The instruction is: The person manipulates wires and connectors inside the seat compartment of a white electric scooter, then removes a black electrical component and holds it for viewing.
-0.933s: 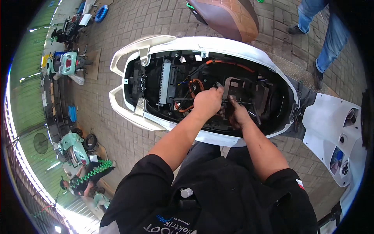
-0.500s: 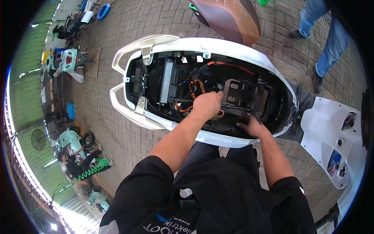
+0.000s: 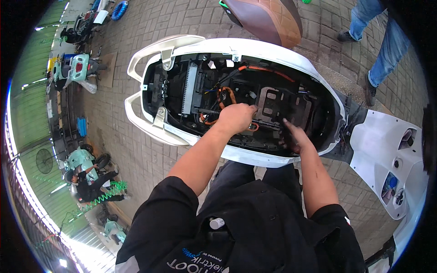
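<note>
A white scooter body lies across my view, its seat off and its black inner bay exposed. My left hand is closed over the middle of the bay, beside a small orange cable loop. Whatever its fingers grip is hidden beneath them. Further right, my right hand reaches in over the near side, partly blurred, with a finger stretched out and apart from the rest. Nothing shows in it. Between and beyond the hands is a dark metal plate with cut-outs. A thicker orange cable runs along the far wall.
A brown quilted seat stands beyond the scooter. At far right are a person's jeans-clad legs. The white front panel extends right; cream grab rails project left. Another person sits by a mint scooter.
My view has shifted slightly, moving the scooter a little left in the picture. My right hand has turned, its finger now pointing up and away. The left hand stays over the bay's middle.
</note>
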The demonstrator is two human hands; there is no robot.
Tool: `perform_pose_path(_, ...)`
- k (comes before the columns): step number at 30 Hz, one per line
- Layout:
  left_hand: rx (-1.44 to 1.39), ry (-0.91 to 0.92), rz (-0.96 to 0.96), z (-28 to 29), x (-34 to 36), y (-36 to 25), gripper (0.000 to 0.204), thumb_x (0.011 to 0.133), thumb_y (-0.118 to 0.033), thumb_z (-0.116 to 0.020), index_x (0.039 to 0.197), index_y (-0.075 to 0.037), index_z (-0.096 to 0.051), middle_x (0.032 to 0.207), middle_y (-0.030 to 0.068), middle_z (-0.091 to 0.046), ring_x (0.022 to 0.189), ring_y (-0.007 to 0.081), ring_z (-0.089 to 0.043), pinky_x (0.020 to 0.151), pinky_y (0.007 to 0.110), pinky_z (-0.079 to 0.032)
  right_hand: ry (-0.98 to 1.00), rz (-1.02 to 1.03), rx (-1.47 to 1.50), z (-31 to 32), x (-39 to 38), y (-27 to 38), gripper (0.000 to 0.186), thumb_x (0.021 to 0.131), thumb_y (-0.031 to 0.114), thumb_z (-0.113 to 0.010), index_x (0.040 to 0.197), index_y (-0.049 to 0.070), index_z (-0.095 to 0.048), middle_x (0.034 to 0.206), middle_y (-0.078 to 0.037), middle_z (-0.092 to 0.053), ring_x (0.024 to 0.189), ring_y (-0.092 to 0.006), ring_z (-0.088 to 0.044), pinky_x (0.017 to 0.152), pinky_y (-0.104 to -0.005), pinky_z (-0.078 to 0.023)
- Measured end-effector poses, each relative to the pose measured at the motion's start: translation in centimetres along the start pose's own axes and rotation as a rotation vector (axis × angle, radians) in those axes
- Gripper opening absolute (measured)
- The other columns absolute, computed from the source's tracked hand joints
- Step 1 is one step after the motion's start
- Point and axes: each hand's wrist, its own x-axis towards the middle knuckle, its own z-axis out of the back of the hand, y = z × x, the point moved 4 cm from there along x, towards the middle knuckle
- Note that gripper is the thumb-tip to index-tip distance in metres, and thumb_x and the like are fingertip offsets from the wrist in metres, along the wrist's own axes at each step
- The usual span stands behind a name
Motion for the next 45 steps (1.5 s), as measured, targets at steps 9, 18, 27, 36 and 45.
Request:
perform_pose_path(9, 0.005, -0.032, -0.009, 0.3, -0.3, 0.0, 0.023, 0.090, -0.024, -0.049, 0.104, -0.013, -0.064, 0.090, 0.0123, -0.067, 0.083, 0.0324, -0.065, 0.068, 0.045, -0.052, -0.084, 0.242, -0.326, -1.2, -1.7, 2.7, 0.047, 0.091, 0.040, -0.059, 0.116, 0.001, -0.059, 0.098, -0.011, -0.065, 0.078, -0.0176, -0.061, 0.064, -0.0305, -0.049)
perform_pose_path(18, -0.046, -0.076, 0.011, 0.5, 0.4, -0.5, 0.023, 0.091, -0.024, -0.049, 0.103, -0.010, -0.063, 0.082, 0.0160, -0.066, 0.080, 0.0343, -0.064, 0.069, 0.045, -0.052, -0.471, 0.544, -0.671, -2.3, -2.4, 1.9, 0.051, 0.092, 0.033, -0.057, 0.127, -0.003, -0.050, 0.116, -0.024, -0.061, 0.113, -0.0335, -0.056, 0.097, -0.0365, -0.039)
perform_pose_path(27, -0.230, -0.161, 0.043, 2.0, 2.6, -1.4, 0.023, 0.089, -0.020, -0.050, 0.102, -0.006, -0.064, 0.088, 0.0222, -0.065, 0.086, 0.0399, -0.062, 0.074, 0.049, -0.049, -0.435, 0.931, -0.857, -1.1, -5.6, 6.9, 0.035, 0.089, 0.015, -0.057, 0.119, -0.002, -0.051, 0.104, -0.027, -0.062, 0.102, -0.0425, -0.058, 0.085, -0.0418, -0.046)
perform_pose_path(36, -0.206, -0.194, 0.000, 0.4, 0.8, -1.8, 0.024, 0.089, -0.019, -0.048, 0.103, -0.007, -0.062, 0.086, 0.0186, -0.066, 0.082, 0.0368, -0.064, 0.071, 0.047, -0.051, -0.005, 0.519, -0.120, 1.9, -3.4, 2.3, 0.033, 0.085, 0.017, -0.059, 0.116, 0.004, -0.058, 0.096, -0.013, -0.067, 0.087, -0.0304, -0.066, 0.078, -0.0391, -0.052)
perform_pose_path(45, -0.206, -0.209, -0.075, 1.5, 0.3, -1.6, 0.023, 0.085, -0.016, -0.051, 0.100, -0.004, -0.064, 0.086, 0.0191, -0.066, 0.084, 0.0352, -0.064, 0.073, 0.045, -0.051, -0.020, 0.471, -0.503, -0.8, -4.6, 4.1, 0.017, 0.088, 0.005, -0.055, 0.101, 0.001, -0.065, 0.097, -0.010, -0.066, 0.091, -0.0212, -0.063, 0.078, -0.0310, -0.050)
